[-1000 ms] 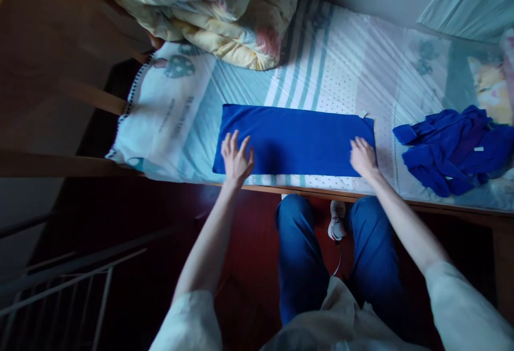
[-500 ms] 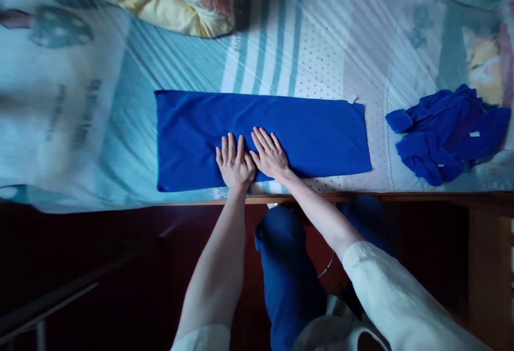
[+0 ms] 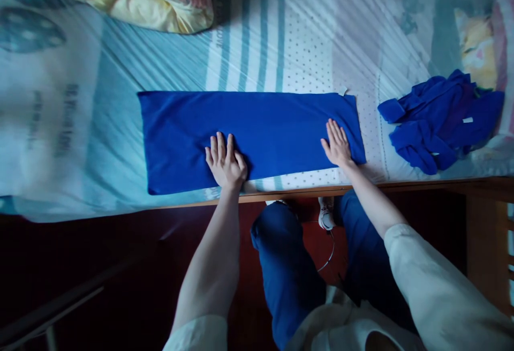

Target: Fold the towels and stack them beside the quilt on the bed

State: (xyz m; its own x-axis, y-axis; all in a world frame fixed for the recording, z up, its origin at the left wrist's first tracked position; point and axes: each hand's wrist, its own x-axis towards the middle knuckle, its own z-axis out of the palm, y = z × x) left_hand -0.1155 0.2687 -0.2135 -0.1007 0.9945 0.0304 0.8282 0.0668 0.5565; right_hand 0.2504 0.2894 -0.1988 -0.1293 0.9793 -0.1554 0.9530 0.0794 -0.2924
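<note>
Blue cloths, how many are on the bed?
2 that I can see: a flat blue cloth under the left hand and right hand, and a crumpled blue cloth to its right. The crumpled one might hide more.

You are in a bedroom, though you cannot tell from this view whether it belongs to a home or a dormitory. The bed point(image 3: 357, 45) right in front of you shows it: a patterned sheet point(image 3: 307, 53) with stripes, dots and printed lettering covers it, a bulky yellowish quilt point(image 3: 160, 5) sits bunched at its far side to your left, and cat-print fabric point(image 3: 477, 48) lies toward the right. Along your side runs a wooden bed rail point(image 3: 297, 194), above a reddish floor point(image 3: 312, 244).
</note>
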